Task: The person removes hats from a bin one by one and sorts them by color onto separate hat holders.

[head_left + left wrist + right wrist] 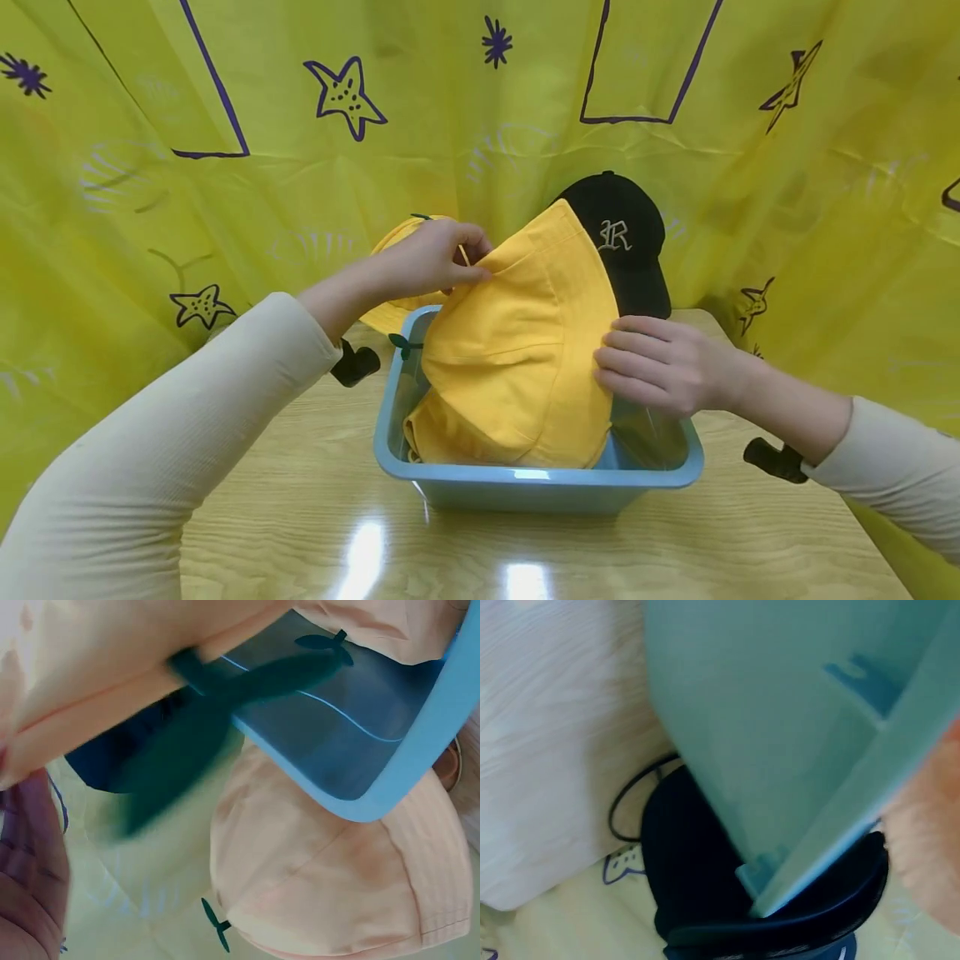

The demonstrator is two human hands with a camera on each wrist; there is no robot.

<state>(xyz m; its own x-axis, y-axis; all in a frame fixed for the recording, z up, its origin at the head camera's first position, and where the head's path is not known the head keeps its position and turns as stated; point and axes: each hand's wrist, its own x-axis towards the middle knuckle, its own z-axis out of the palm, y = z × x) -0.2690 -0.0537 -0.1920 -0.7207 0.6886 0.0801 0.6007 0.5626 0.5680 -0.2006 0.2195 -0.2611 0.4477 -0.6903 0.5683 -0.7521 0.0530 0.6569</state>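
Note:
A yellow bucket hat (525, 333) is held up over a blue plastic bin (517, 496), its brim turned to the right. My left hand (431, 260) pinches the hat's upper left edge between thumb and fingers. On the opposite side my right hand (663, 367) grips the brim, fingers in front and thumb hidden behind the cloth. A green leaf sprout (210, 712) on the crown shows blurred and large in the left wrist view. Below the held hat, more yellow cloth (442, 433) lies inside the bin, with another sprout (330, 643) there.
Behind the bin's left corner sits another yellow hat (315, 870) with a sprout. A black baseball cap (630, 229) with a letter R stands behind the bin's right side. The wooden table (285, 500) meets a yellow curtain (247, 208) with starfish drawings at the back.

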